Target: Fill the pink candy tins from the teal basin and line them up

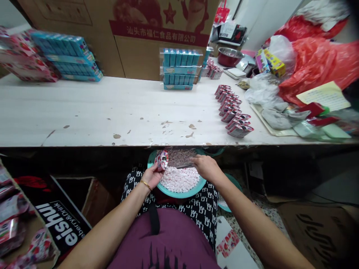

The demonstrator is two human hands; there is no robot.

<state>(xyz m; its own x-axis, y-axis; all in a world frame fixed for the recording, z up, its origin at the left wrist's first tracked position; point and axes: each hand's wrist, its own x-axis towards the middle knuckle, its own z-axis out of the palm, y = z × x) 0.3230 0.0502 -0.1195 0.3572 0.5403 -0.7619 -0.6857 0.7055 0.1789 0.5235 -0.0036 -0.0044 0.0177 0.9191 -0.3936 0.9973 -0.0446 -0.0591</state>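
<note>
"Why are we seeing the left hand (152, 175) pinching a printed pouch (161, 160) over the basin's (181, 195) left side?"

"Presumably so strays are landing among the white pieces (179, 180) — we're guessing."

"And the right hand (206, 167)?"

"Its fingers are curling firmly around a thin tool (185, 165) — apparently holding it near the pieces."

Tilted over the left side of a round teal basin (182, 194) of pale-pink candies (179, 181): red-and-white printed pouch (160, 160), mouth open. Across them, slim metallic tool (184, 166).
</note>
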